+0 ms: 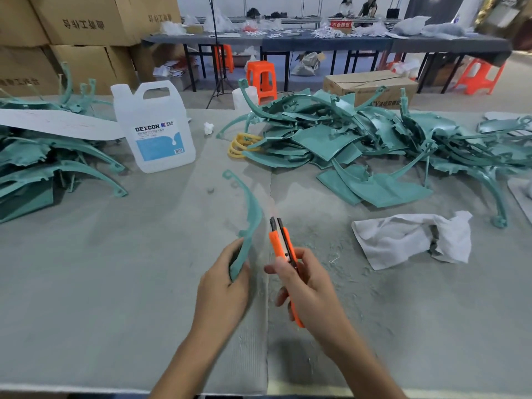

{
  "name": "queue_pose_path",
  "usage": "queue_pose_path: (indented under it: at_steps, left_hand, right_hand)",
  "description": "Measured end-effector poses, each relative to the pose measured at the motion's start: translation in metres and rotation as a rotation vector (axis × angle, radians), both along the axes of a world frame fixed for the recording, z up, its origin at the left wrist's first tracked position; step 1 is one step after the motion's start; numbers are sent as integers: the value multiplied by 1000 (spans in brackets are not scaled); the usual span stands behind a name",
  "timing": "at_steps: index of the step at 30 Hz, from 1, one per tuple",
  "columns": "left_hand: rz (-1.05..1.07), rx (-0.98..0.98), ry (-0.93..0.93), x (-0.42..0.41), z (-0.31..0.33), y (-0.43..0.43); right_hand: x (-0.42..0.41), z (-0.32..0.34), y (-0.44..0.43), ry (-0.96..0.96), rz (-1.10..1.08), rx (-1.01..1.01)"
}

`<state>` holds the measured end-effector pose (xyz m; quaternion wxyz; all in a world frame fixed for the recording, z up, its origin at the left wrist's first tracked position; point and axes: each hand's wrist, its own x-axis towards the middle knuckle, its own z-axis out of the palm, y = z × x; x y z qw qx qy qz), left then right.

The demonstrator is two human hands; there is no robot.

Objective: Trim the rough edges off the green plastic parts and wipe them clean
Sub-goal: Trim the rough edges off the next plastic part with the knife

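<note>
Bare table (pixel 115 283) ahead, green part piles (pixel 359 145) flanking, jug (pixel 154 131) between

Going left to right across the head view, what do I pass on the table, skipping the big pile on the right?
Left pile of green parts → white jug → curved green part held by the left hand → orange utility knife in the right hand → white cloth.

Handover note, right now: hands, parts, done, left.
Left hand grips the near end of a curved green plastic strip. Right hand holds the orange utility knife, tip beside the strip. A pile of green plastic parts lies at right, a second pile at left; which is finished, cannot tell. Crumpled white cloth at right, white plastic jug at back left. Remaining: trim this strip, wipe it, then the rest.
</note>
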<state>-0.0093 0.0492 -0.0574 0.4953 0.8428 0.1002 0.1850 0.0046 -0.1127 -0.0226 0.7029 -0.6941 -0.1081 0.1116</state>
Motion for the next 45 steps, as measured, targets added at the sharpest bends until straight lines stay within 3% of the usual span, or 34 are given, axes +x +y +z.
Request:
queue_pose_path:
  at_steps: [8, 18, 23, 27, 31, 39, 45]
  left_hand:
    - [14, 174, 22, -4, -5, 10]
    - [-18, 138, 66, -8, 1, 16]
    - [-24, 83, 55, -18, 3, 19]
    - [-4, -93, 121, -28, -2, 34]
    - [-7, -430, 186, -41, -8, 51]
    - [2, -859, 169, -39, -11, 65]
    - [14, -872, 188, -39, -12, 66]
  right_hand:
    - [7, 0, -23, -288, 40, -430]
    - [3, 3, -22, -410, 120, -542]
    - [39, -3, -22, -446, 26, -667]
    - [88, -5, -13, -492, 41, -757]
    - [136, -16, 5, -465, 159, -836]
    - [200, -12, 54, -522, 359, -1080]
    - [216, -18, 66, -546, 247, -1272]
